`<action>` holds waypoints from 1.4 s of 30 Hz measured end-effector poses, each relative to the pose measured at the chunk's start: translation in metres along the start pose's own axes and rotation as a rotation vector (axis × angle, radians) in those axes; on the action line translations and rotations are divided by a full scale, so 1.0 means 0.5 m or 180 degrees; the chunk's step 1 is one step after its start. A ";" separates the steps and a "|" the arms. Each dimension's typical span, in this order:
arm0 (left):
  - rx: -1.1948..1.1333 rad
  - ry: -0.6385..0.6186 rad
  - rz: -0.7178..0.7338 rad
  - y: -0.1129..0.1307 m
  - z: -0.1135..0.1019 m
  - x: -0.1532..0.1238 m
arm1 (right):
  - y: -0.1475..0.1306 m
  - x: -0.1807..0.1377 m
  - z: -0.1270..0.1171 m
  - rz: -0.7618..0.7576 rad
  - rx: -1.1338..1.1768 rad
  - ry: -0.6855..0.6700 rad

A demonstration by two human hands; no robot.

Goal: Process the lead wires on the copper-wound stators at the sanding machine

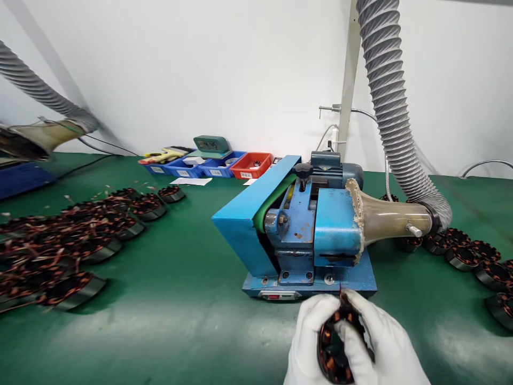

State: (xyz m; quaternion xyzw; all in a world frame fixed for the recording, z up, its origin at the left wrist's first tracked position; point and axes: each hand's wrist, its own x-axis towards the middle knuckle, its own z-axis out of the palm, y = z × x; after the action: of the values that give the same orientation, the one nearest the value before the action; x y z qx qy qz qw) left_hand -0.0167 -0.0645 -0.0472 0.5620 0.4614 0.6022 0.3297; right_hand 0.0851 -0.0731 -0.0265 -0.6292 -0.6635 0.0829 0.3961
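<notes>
Both my hands wear white gloves and hold one ring-shaped motor stator (pixel 329 353) with copper windings and black insulation, low in the view. My left hand (pixel 308 337) grips its left side. My right hand (pixel 385 342) wraps round the right side, with a finger reaching into the ring's opening. A thin dark wire end stands up at the stator's top between my fingertips. Just beyond my hands stands a blue belt grinding machine (pixel 294 230) with a green belt, a black knob and a red switch on its base.
Several stators (pixel 80 251) with loose wire ends crowd the left of the green table (pixel 172 321); several more (pixel 463 256) lie at the right. A grey extraction hose (pixel 385 80) joins the machine's funnel (pixel 388 218). Blue bins (pixel 216 167), a red bin (pixel 251 164) and a clock (pixel 211 144) stand at the back.
</notes>
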 end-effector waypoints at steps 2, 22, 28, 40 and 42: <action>-0.0052 -0.0037 -0.0146 -0.014 0.003 0.009 | 0.000 0.019 0.003 0.0000 0.0024 -0.0255; -0.1071 -0.0168 -0.1349 0.032 0.034 0.126 | -0.053 0.129 -0.008 0.0645 -0.0200 -0.0429; -0.1284 -0.0248 -0.1569 0.016 0.008 0.075 | -0.037 0.055 0.002 0.0589 0.0081 -0.0199; -0.0979 -0.0172 -0.1412 -0.001 0.036 0.102 | -0.028 0.108 0.009 0.1052 0.0515 -0.0322; -0.1103 -0.0305 -0.1535 0.015 0.041 0.116 | -0.032 0.115 0.004 0.1058 0.0594 -0.0289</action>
State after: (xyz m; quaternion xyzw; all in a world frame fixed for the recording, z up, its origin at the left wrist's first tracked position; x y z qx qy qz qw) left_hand -0.0044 -0.0105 -0.0197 0.3994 0.4558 0.5490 0.5756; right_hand 0.0778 -0.0237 0.0061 -0.6863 -0.5571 0.2366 0.4033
